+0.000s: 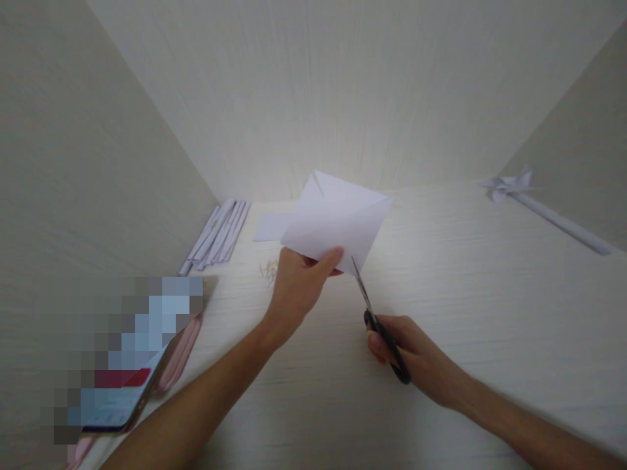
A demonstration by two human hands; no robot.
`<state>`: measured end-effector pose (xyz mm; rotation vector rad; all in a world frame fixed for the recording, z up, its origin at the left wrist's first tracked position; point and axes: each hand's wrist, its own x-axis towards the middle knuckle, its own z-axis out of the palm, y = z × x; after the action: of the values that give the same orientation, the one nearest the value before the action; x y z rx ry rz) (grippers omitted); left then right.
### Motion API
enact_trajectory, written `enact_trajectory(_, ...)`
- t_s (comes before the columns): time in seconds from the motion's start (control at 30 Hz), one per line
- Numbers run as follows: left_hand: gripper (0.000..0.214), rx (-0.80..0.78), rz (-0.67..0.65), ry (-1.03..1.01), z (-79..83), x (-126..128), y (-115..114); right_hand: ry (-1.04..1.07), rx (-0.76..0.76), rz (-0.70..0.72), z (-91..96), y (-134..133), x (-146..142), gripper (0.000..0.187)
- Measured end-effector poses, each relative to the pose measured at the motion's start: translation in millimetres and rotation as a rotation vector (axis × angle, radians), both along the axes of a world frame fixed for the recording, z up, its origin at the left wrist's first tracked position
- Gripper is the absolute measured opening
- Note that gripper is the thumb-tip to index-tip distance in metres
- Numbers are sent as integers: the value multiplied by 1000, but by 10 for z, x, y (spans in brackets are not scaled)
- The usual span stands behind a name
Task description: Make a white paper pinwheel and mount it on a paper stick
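My left hand [301,281] pinches the lower edge of a white square sheet of paper [337,219], thumb on top. The sheet is held up above the table, with a slit running inward from its top corner and faint crease lines. In my right hand [404,346] is a pair of scissors [365,294] with black handles, my fingers wrapped round them. The blades reach the sheet's lower right corner, to the right of my left thumb. Whether the blades are fully closed there is hard to make out.
Several rolled paper tubes [220,232] lie at the left wall. Another paper piece [271,226] and small pale sticks [268,269] lie behind my left hand. A phone [122,391] leans on a pink stand [179,359] at lower left. A paper pinwheel [558,219] lies far right.
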<state>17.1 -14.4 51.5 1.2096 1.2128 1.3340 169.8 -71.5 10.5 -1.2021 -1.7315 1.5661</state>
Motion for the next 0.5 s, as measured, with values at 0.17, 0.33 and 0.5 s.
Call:
enact_trajectory(0.17, 29, 6, -7, 1, -1, -6, 2, -33, 23, -1, -3, 1, 7, 42)
enact_trajectory(0.33, 31, -8, -8, -14, 9, -1, -1, -9, 17, 4, 14, 2, 1, 42)
enact_trajectory(0.5, 33, -17, -5, -17, 16, 4, -9, 1, 33, 11, 11, 4, 4, 41)
